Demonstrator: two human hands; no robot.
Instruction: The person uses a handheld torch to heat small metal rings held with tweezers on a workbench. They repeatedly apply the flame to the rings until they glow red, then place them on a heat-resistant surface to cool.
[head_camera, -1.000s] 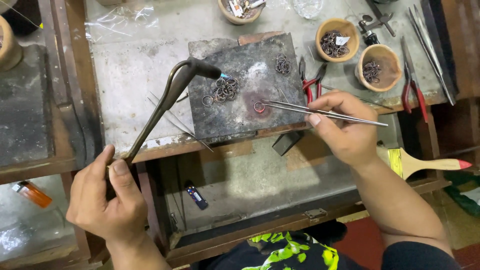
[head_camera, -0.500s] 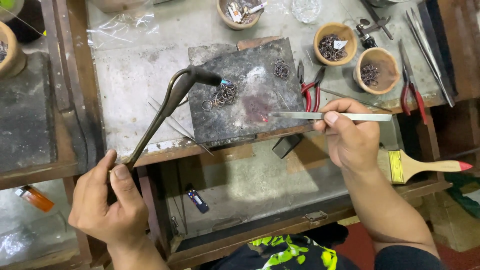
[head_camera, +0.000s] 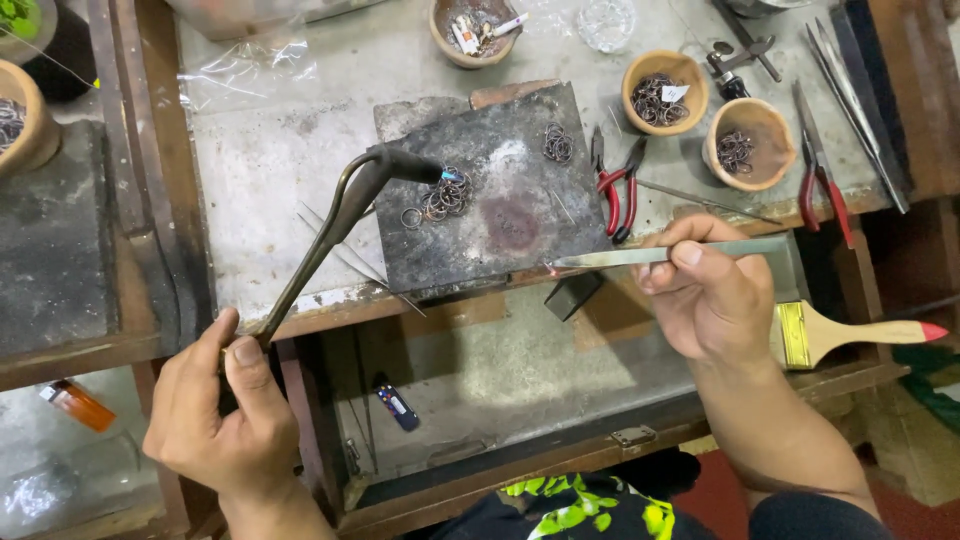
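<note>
Pulled back since a moment ago, the tweezers (head_camera: 665, 254) are now leaving the charred block (head_camera: 490, 190), pinched in the right hand (head_camera: 715, 300). Left hand (head_camera: 225, 420) is gripping the torch (head_camera: 340, 225), flaming wire rings (head_camera: 440, 197): soldering step, seemingly. Returning needs clearing the pliers (head_camera: 622, 190); the block's middle is lying open.

The left hand (head_camera: 225, 420) covered the lower end of the torch (head_camera: 330, 230). What the tweezers (head_camera: 660, 254) pinched at their tip was too small to tell. At the left edge, a clay bowl (head_camera: 22, 115) was cut off; a glass dish (head_camera: 606, 20) ran past the top edge.
</note>
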